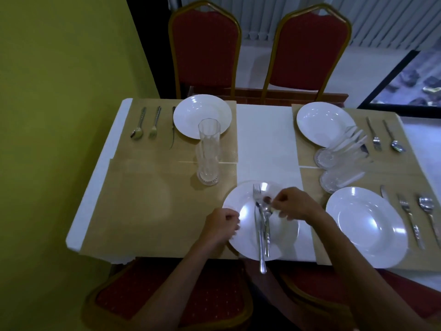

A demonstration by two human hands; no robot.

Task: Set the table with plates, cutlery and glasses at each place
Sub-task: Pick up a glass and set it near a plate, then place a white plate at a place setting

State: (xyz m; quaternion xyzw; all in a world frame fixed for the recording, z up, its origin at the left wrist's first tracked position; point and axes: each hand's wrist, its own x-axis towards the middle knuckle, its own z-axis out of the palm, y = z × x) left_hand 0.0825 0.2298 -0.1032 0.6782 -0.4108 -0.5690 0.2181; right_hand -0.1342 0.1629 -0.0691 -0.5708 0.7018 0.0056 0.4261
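The left hand grips the left rim of the near plate; the right hand pinches the cutlery lying across that plate.

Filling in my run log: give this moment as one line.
left hand grips plate rim | right hand pinches cutlery on plate | plate straddles placemat edge

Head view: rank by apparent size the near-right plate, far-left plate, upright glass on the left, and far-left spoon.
1. near-right plate, partly because it is nearer the camera
2. far-left plate
3. upright glass
4. far-left spoon
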